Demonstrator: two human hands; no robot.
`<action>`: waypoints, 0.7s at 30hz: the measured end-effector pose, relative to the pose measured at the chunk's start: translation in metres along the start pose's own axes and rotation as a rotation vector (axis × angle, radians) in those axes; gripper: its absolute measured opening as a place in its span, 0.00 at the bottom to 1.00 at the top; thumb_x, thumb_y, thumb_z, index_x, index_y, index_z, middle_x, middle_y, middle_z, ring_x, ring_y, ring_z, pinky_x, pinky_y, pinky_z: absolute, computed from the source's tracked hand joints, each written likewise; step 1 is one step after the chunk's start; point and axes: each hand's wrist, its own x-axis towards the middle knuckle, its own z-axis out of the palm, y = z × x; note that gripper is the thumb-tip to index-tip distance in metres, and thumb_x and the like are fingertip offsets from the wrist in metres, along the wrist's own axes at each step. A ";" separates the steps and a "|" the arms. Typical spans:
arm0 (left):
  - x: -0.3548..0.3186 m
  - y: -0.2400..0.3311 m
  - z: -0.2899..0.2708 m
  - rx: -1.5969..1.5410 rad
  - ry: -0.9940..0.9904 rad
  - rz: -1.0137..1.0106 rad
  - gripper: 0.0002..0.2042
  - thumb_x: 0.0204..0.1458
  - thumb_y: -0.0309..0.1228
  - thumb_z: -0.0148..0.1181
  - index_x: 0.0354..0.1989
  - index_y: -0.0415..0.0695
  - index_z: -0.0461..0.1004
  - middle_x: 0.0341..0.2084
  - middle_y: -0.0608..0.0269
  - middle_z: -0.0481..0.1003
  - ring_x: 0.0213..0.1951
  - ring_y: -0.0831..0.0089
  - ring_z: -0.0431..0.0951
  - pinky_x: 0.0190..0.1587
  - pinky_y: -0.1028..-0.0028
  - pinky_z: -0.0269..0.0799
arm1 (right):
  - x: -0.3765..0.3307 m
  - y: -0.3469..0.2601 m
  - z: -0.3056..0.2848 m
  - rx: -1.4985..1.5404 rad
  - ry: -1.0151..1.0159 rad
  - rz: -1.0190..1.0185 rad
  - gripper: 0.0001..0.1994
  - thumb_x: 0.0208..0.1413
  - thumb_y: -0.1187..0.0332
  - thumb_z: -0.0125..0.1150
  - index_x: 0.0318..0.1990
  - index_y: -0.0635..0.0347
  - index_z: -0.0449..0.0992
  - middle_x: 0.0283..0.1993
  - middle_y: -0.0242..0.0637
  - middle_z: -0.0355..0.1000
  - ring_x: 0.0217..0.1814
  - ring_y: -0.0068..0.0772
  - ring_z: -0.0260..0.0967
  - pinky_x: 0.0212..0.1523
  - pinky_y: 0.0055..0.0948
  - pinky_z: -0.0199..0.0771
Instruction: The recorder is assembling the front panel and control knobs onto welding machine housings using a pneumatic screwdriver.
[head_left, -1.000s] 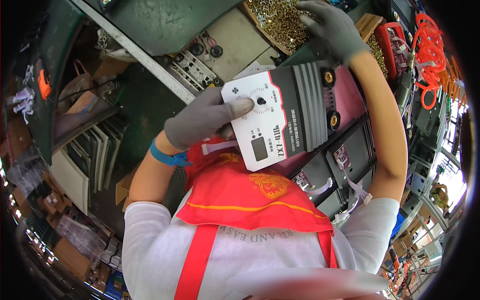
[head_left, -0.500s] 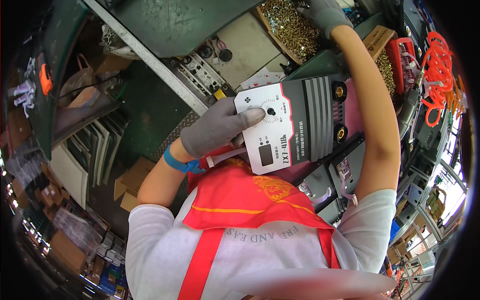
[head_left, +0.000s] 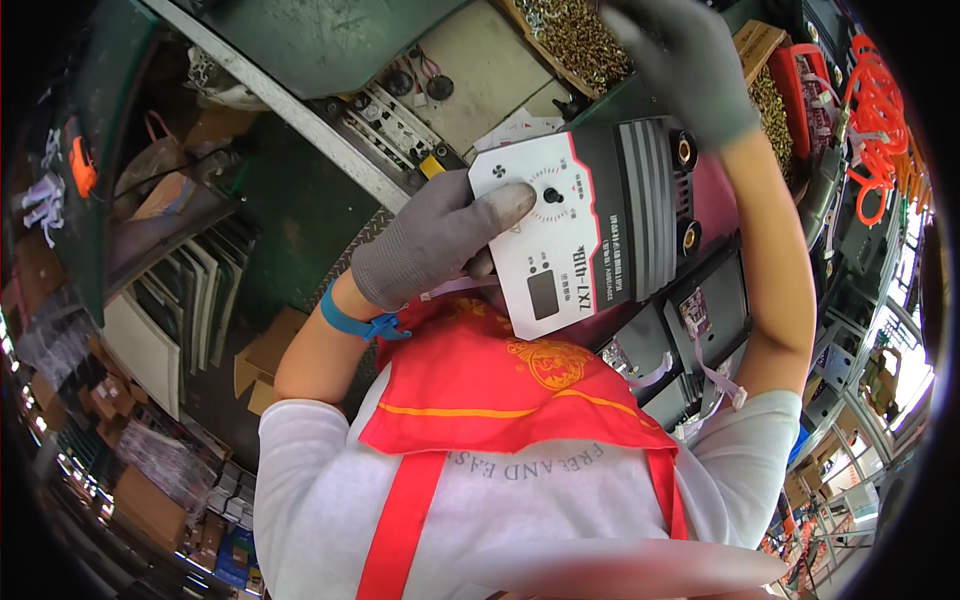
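1. Two grey gloves cover the hands, the left one finely knitted and smudged at the thumb.
2. One panel lies to the right of the left hand: a smooth white end with clipped corners, a jagged red line, a dark band, then straight grey ridges.
3. Its long axis runs rightward and slightly upward from that hand, the white end nearest it and two round black sockets with brass-coloured centres farthest off.
4. The left hand grips the white end, thumb flat on its face just beside a black knob, other fingers mostly hidden.
5. The right hand is raised beyond the panel, blurred, fingers pointing up-left near brass-coloured screws; whether it holds anything, I cannot tell.
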 end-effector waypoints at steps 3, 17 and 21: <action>-0.005 0.012 0.009 0.008 0.016 -0.024 0.22 0.56 0.46 0.54 0.43 0.35 0.73 0.25 0.64 0.76 0.24 0.83 0.73 0.24 0.82 0.67 | -0.057 -0.038 -0.008 -0.035 -0.113 -0.211 0.13 0.50 0.71 0.60 0.45 0.58 0.74 0.43 0.41 0.73 0.41 0.44 0.71 0.42 0.35 0.71; -0.009 0.010 0.025 0.047 0.096 0.010 0.20 0.58 0.43 0.53 0.44 0.35 0.71 0.22 0.66 0.73 0.16 0.86 0.66 0.18 0.83 0.62 | -0.098 -0.036 0.010 0.046 0.072 -0.426 0.17 0.40 0.72 0.67 0.42 0.57 0.76 0.44 0.34 0.75 0.35 0.35 0.69 0.35 0.31 0.68; -0.011 0.009 0.027 -0.017 0.126 0.040 0.19 0.58 0.42 0.54 0.44 0.36 0.72 0.22 0.66 0.73 0.16 0.86 0.65 0.17 0.83 0.61 | -0.102 -0.044 0.000 0.045 -0.005 -0.281 0.16 0.43 0.70 0.66 0.43 0.57 0.76 0.40 0.34 0.74 0.34 0.35 0.69 0.34 0.31 0.66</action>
